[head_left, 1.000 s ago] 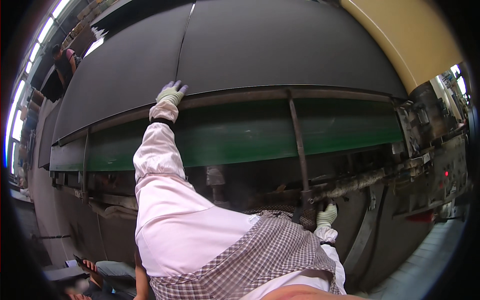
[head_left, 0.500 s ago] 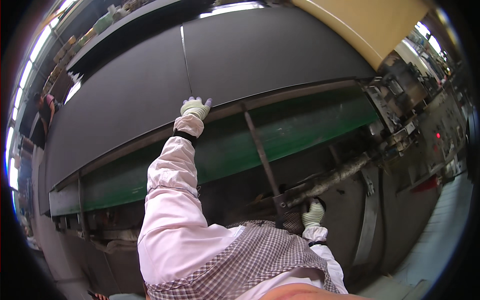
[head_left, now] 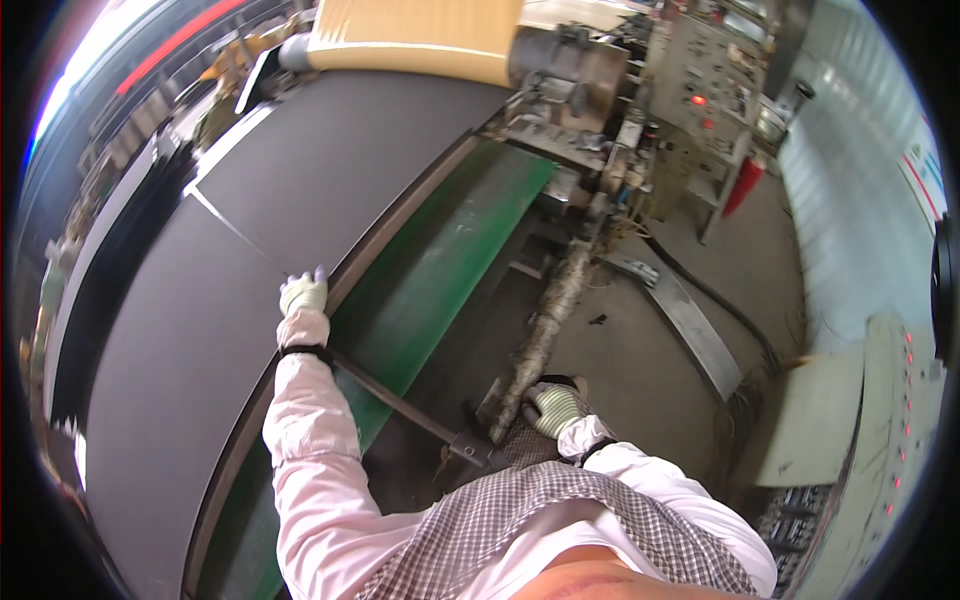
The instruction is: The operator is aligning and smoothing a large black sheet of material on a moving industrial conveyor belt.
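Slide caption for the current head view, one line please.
Gloved left hand at the edge of dark sheeting beside a green panel, right hand lower, yellow roll beyond.

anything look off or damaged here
The gap in the dark grey sheeting looks uneven: wide at the far edge, tapering toward the gloved left hand. Whether it is a cut, tear or join, I cannot tell.
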A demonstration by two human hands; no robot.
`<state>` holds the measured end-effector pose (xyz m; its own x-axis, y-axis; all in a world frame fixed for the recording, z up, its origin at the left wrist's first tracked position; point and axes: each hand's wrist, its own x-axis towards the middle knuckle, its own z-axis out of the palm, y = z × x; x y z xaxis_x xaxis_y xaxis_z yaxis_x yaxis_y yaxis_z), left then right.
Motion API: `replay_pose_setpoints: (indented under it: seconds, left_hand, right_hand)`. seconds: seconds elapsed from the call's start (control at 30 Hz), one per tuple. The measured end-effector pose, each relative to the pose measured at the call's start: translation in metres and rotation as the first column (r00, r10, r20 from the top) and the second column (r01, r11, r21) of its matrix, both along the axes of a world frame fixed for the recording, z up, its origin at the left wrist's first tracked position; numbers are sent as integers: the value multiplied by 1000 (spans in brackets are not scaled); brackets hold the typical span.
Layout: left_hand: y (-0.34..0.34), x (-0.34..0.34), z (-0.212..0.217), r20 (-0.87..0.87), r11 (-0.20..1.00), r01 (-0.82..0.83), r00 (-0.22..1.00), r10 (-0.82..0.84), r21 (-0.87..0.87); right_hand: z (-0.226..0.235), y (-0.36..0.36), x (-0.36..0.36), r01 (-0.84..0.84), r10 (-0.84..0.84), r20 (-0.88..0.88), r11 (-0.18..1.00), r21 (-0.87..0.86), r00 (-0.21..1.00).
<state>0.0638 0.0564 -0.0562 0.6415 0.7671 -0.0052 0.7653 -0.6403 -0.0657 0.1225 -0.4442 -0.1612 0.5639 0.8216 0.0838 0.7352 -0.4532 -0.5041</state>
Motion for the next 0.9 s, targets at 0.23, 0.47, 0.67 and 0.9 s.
replay_pose_setpoints:
  seconds: [0.23, 0.47, 0.67, 0.9]
  left_hand:
    - [54, -132, -53, 483, 989, -147, 865, 132, -6]
    - [38, -393, -22, 80, 546, -833, 541, 837, -92]
    - [20, -388, -33, 200, 845, -532, 823, 531, -51]
    - [-4, -284, -11, 140, 927, -374, 918, 370, 4]
  right_hand:
    - [-12, -5, -2, 4, -4, 8, 1000, 30, 1000]
    - [-18, 4, -3, 67, -62, 73, 996, -67, 995]
    - [-7, 7, -11, 96, -92, 71, 993, -61, 993]
    - [-13, 6, -10, 94, -91, 87, 995, -34, 992]
